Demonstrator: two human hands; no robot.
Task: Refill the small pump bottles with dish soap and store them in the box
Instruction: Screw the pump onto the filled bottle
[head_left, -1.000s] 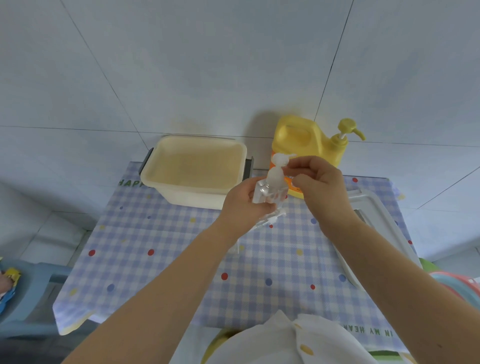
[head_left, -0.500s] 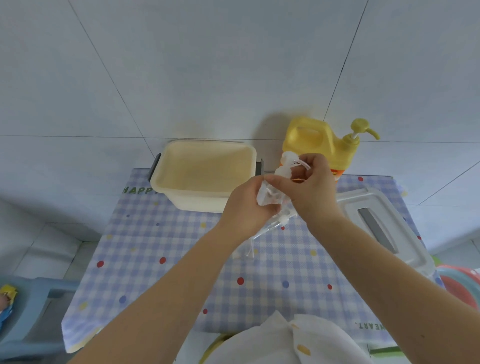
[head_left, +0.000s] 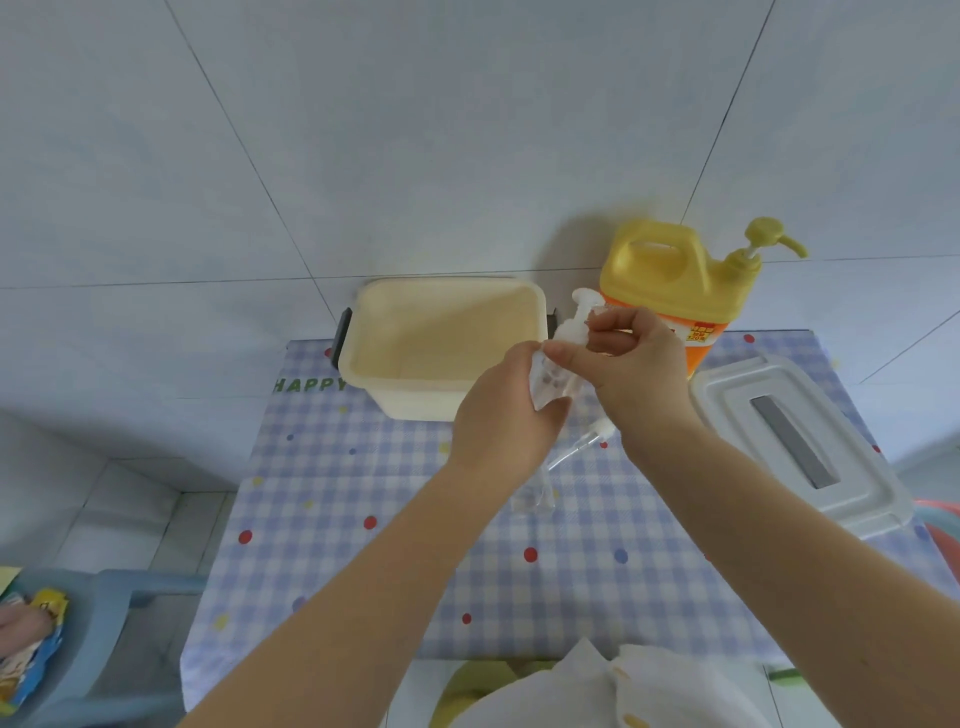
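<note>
Both hands work one bottle (head_left: 551, 382): left hand (head_left: 506, 415) grips its body steady, right hand (head_left: 636, 364) pinches the pump (head_left: 576, 325) to turn it.

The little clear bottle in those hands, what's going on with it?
A person holds a small clear pump bottle above the checked table. The left hand grips its body while the right hand pinches the white pump top. A second small bottle lies on the cloth beneath. The cream box sits open, its grey lid set aside, with the yellow soap jug behind.
</note>
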